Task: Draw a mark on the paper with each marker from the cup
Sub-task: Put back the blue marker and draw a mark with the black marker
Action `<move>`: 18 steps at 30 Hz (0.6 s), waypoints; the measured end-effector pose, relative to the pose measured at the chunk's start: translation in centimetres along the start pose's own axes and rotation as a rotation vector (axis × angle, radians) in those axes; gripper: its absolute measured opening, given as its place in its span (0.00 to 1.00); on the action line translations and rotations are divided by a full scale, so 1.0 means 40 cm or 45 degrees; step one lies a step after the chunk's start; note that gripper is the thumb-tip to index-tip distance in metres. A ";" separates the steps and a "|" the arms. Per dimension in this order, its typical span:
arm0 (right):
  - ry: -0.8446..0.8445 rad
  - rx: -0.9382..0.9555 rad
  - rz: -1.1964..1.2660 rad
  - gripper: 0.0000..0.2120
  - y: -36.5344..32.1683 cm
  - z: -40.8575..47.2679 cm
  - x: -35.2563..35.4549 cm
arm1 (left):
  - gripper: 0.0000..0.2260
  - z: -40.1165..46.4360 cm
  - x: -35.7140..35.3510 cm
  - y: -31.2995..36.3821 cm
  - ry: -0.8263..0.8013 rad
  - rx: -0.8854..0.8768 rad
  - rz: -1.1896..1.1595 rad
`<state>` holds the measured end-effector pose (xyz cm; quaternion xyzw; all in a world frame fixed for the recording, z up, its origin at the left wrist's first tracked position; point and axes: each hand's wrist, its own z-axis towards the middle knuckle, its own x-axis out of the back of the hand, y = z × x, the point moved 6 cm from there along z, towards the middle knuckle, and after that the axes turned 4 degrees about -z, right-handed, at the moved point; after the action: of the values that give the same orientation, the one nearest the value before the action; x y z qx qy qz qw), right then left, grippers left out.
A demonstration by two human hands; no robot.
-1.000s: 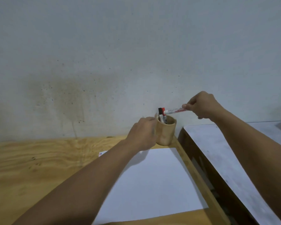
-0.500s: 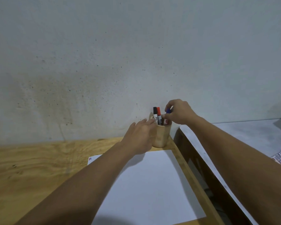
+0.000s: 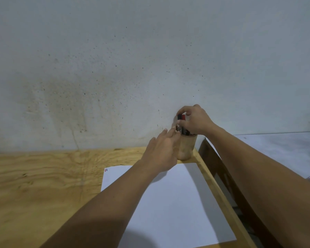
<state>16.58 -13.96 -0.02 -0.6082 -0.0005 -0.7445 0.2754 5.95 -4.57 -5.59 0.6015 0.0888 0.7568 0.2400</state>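
Cup stands at the desk's far right corner, beyond the paper. Right hand pinches the markers inside; left hand, fingers released, steadies the cup. Advice: isolate one marker, lift vertically, keep the cup braced.

I counted one round wooden cup, one white sheet of paper and one plywood worktop. Two marker caps showed above the rim, one black, one red; any others were hidden.
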 end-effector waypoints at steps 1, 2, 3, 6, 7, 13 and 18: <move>0.011 0.006 0.040 0.13 0.000 -0.001 0.003 | 0.33 -0.006 -0.001 0.005 0.011 0.000 -0.017; 0.020 0.016 0.089 0.11 0.001 -0.003 0.005 | 0.34 -0.009 -0.003 0.006 0.021 -0.002 -0.034; 0.030 0.023 0.147 0.10 0.003 -0.006 0.009 | 0.34 -0.012 -0.004 0.005 0.028 -0.004 -0.046; 0.065 0.007 0.367 0.05 0.008 -0.021 0.033 | 0.33 -0.015 -0.001 0.004 0.014 0.006 -0.074; 0.079 -0.009 0.437 0.04 0.011 -0.023 0.044 | 0.34 -0.014 0.000 0.005 -0.011 0.016 -0.100; 0.327 0.024 0.711 0.04 -0.035 -0.045 0.174 | 0.38 -0.024 0.025 0.018 -0.161 0.060 -0.342; 0.308 0.175 0.840 0.11 -0.118 -0.093 0.262 | 0.26 -0.038 0.140 0.003 0.267 0.216 -0.663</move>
<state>10.12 -15.52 10.09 -0.4631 0.1783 -0.6804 0.5392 3.56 -1.81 -1.07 0.4948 0.3274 0.7178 0.3644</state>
